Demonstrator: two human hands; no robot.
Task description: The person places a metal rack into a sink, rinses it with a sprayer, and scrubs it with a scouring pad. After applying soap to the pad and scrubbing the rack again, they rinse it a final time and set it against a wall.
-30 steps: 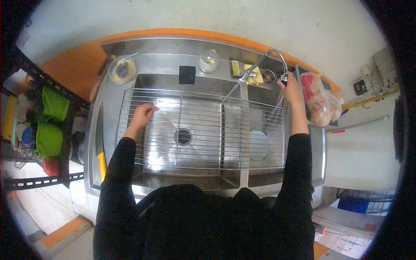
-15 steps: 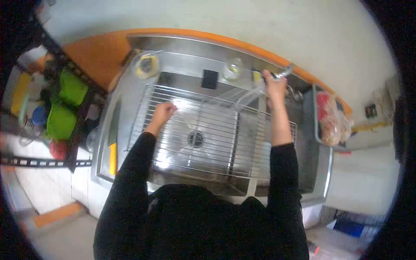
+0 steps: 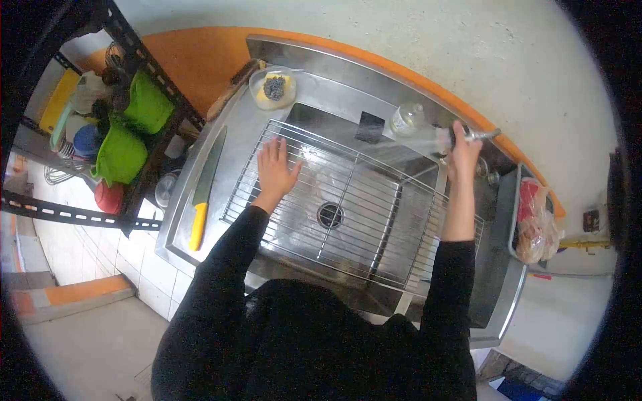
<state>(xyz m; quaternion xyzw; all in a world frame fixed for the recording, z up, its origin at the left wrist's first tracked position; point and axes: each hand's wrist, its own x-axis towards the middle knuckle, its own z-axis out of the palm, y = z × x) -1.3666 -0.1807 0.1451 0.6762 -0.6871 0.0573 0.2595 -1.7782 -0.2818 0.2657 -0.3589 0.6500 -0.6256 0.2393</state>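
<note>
A metal wire rack [image 3: 346, 184] lies across the steel sink [image 3: 231, 170], over the basin with its drain [image 3: 330, 215]. My left hand [image 3: 277, 170] is at the rack's left part, palm down with fingers spread. My right hand [image 3: 463, 160] is wrapped round a tap's spray head [image 3: 472, 136] at the back right. From it a fan of water [image 3: 418, 142] shoots leftward over the rack. The lower part of the spray head is hidden by my fingers.
A yellow-handled knife [image 3: 198, 226] lies on the left ledge. At the back are a plastic bowl [image 3: 257, 87] holding a scourer [image 3: 275, 87], a dark square pad [image 3: 370, 127] and a jar [image 3: 407, 119]. A grey crate [image 3: 515, 210] with bagged items stands right; green baskets [image 3: 122, 152] are shelved left.
My left hand has gone from curled fingers to spread ones, further left over the rack. The spray now fans out flatter to the left. The view has turned and shifted.
</note>
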